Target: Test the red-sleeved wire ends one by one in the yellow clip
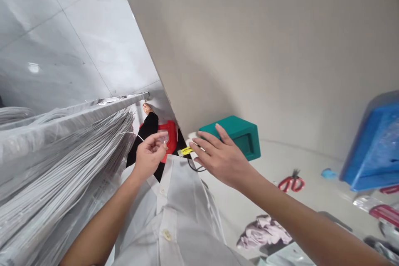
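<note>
My left hand (151, 153) is closed in a pinch on the end of a thin white wire (132, 133), which runs back to the left toward a bundle of wires. My right hand (221, 156) is open, palm down, its fingers stretched out over the table edge. Just beyond its fingertips shows a small yellow piece (186, 151) with a pale tip. A thin black cable (196, 169) curves below it. The right hand partly covers a green box (240, 133). What lies under the palm is hidden.
A large bundle of white wires (77, 166) hangs over a wrapped rail (71, 120) at left. Red-handled scissors (291, 183), a crumpled pink cloth (264, 232) and a blue tray (374, 145) lie at right. A red stool (171, 133) stands below.
</note>
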Demonstrator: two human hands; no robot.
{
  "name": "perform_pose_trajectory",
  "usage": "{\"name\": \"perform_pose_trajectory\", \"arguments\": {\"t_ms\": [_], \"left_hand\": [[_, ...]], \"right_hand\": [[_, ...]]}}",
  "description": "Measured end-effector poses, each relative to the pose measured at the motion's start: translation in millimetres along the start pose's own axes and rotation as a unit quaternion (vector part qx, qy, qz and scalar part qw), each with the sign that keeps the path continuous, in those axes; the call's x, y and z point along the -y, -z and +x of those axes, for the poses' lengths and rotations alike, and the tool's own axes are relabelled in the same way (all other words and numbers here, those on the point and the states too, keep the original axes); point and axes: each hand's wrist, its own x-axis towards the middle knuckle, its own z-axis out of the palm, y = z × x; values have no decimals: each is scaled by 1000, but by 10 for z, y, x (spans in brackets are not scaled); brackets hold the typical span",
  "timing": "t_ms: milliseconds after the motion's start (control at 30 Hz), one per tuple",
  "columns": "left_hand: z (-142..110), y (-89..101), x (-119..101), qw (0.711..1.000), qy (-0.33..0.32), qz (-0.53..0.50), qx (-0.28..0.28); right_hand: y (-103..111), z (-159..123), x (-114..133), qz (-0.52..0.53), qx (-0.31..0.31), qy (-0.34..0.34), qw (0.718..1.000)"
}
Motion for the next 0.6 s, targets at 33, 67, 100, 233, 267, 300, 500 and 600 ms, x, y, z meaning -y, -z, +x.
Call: {"name": "perform_pose_trajectory", "arguments": {"t_ms": [33, 67, 100, 233, 267, 300, 500, 600], "left_hand": [[-21, -17, 32, 1000, 5, -7, -6], [-40, -35, 63, 1000, 8, -14, -11], [-57, -53, 96, 1000, 8, -18, -16], [-129, -118, 237, 999, -12, -25, -32], [-148, -132, 272, 999, -20, -30, -37], [-168, -144, 305, 998, -27, -37, -40], [-290, -186, 425, 996, -68, -30, -47], [-338, -220, 440, 994, -88, -12, -70]], "right_hand": [[-26, -35, -5, -21, 3, 12, 1000], [-49, -56, -13, -39, 4, 19, 999], [-68, -64, -19, -53, 4, 22, 998], [-95, -18, -7, -103, -3, 28, 994], [-92, 1, 0, -116, -6, 27, 993], [-89, 21, 5, -128, -7, 27, 991], [-117, 106, -3, -82, 5, 15, 997], [-160, 119, -10, 13, -38, 0, 999]]}}
